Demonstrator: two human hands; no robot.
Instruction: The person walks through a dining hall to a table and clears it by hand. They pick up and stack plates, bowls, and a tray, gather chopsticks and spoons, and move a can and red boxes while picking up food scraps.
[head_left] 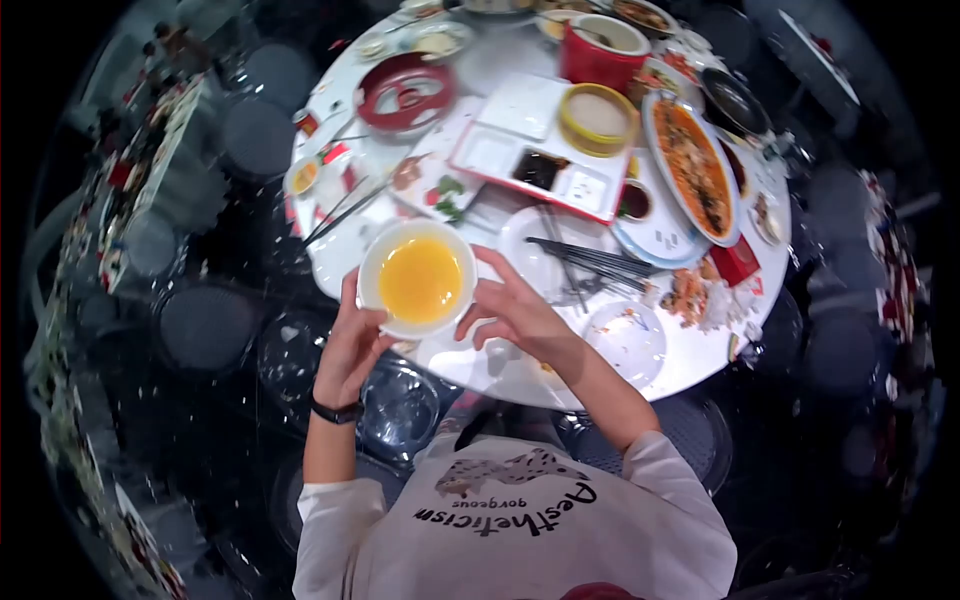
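A white bowl (419, 228) of yellow liquid (420, 280) is held up at the near left edge of the round table. My left hand (350, 345) grips its lower left side, thumb and fingers around the wall. On the opposite side, my right hand (515, 312) has its fingers curled against the bowl's right side. The liquid's surface looks level within the rim. Just beyond the bowl lie dark chopsticks (345, 215), and a bundle of black chopsticks (600, 262) rests to its right.
The round white table (480, 375) carries a compartment tray (490, 150), a red pot (600, 60), an oval fish platter (690, 165), a dark red dish (405, 92) and a used plate (625, 345). Food scraps (700, 300) lie at the right. Stools (205, 325) stand around.
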